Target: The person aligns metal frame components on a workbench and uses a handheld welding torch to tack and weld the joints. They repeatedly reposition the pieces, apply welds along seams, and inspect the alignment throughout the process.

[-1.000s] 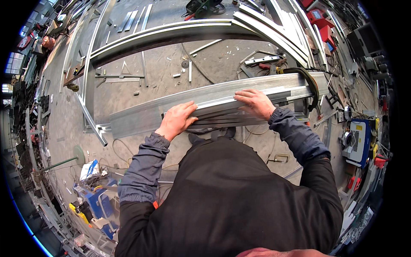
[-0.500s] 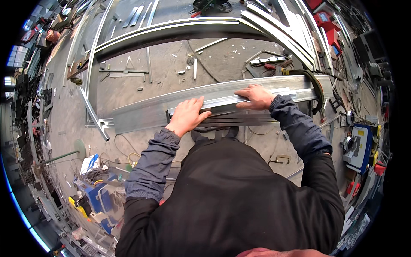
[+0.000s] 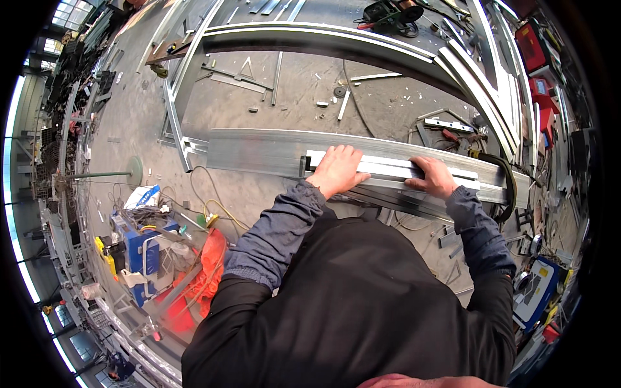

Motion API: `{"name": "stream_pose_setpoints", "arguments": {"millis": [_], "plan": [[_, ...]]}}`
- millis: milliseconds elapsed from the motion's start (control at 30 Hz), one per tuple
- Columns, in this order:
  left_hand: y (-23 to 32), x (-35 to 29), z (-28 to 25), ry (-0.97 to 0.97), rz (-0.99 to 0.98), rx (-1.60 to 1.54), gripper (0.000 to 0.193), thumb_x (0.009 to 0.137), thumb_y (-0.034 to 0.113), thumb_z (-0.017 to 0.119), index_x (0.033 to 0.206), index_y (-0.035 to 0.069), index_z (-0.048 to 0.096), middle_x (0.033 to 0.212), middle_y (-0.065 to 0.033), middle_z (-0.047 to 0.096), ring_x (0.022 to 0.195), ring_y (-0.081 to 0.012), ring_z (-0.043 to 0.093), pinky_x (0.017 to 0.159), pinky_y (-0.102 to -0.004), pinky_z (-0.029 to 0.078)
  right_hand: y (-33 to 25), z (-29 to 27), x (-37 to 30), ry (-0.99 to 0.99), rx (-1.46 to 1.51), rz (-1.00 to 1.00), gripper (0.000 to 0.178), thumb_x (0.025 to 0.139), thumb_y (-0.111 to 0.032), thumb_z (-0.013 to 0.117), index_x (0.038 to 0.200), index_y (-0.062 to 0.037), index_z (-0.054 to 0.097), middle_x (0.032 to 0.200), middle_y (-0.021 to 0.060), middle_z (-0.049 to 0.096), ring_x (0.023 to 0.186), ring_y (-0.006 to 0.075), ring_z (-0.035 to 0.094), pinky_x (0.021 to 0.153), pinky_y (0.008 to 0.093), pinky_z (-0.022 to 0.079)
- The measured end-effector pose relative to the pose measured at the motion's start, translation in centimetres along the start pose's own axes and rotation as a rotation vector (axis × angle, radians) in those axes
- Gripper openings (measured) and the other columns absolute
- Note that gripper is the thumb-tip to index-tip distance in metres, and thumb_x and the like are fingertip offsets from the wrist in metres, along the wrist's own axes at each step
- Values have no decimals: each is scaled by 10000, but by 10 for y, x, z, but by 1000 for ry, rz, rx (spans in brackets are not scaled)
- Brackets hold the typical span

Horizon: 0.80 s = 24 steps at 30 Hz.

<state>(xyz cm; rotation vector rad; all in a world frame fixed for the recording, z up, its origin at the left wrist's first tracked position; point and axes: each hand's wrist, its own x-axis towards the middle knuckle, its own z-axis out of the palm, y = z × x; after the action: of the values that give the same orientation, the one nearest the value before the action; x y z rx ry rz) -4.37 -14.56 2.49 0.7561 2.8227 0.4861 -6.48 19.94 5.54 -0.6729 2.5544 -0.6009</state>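
A wide, flat silvery metal beam (image 3: 259, 147) lies across in front of me. Narrow bright metal bars (image 3: 388, 165) rest along it, and a dark square piece (image 3: 303, 167) stands at their left end. Over the bars near that end lies my left hand (image 3: 337, 171), fingers bent toward the far edge, thumb out to the right. Farther right, my right hand (image 3: 433, 177) grips the bars, fingers on top and thumb on the near side. A dark curved clamp (image 3: 511, 187) sits across the beam to the right of it. Both palms hide part of the bars.
Beyond the beam stands a large metal frame (image 3: 310, 40) of long profiles. Offcuts and a cable lie on the concrete floor (image 3: 297, 119). At lower left are a blue machine (image 3: 145, 252) and orange cloth (image 3: 210, 265); another blue machine (image 3: 538, 291) stands at right.
My view has turned, so the scene sits farther right. The bars seem to have slid slightly right along the beam. My right hand's stretched fingers have bent round the bars.
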Motion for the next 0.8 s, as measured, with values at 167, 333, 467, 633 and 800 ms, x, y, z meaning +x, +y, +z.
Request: {"name": "stream_pose_setpoints", "arguments": {"millis": [167, 333, 467, 633, 800], "plan": [[9, -4, -1, 22, -35, -30, 836, 923, 704, 750, 1403, 29, 638, 1208, -152, 649, 1193, -341, 602, 1063, -483, 443, -1, 12, -3, 116, -19, -31, 558, 983, -454, 786, 1326, -24, 692, 1228, 175, 744, 1180, 396, 670, 1043, 487, 516], [24, -15, 2, 26, -23, 125, 1124, 771, 704, 869, 1570, -1, 511, 1302, -175, 587, 1274, -345, 539, 1141, -522, 400, -10, 26, -8, 226, -117, -47, 486, 1000, -389, 766, 1326, -36, 693, 1226, 146, 735, 1143, 379, 648, 1017, 479, 496], [27, -13, 16, 80, -13, 105, 1130, 761, 599, 918, 1601, -10, 471, 1364, -172, 554, 1326, -354, 519, 1227, -560, 347, -11, 31, -5, 289, -115, -39, 416, 1015, -345, 751, 1301, -45, 715, 1214, 148, 744, 1141, 382, 653, 1015, 473, 498], [33, -7, 20, 134, 14, 78, 1080, 754, 520, 945, 1603, 35, 487, 1341, -147, 562, 1319, -332, 526, 1226, -543, 349, -14, 26, 1, 236, -21, 38, 329, 1032, -312, 734, 1249, -65, 754, 1188, 148, 765, 1132, 383, 669, 1023, 462, 504], [30, -4, 24, 132, 23, 29, 999, 755, 513, 939, 1540, 56, 524, 1285, -110, 586, 1266, -298, 546, 1127, -478, 394, -19, 32, -3, 287, -74, 17, 325, 1037, -292, 729, 1256, -53, 747, 1188, 145, 762, 1128, 381, 668, 1025, 460, 504]]}}
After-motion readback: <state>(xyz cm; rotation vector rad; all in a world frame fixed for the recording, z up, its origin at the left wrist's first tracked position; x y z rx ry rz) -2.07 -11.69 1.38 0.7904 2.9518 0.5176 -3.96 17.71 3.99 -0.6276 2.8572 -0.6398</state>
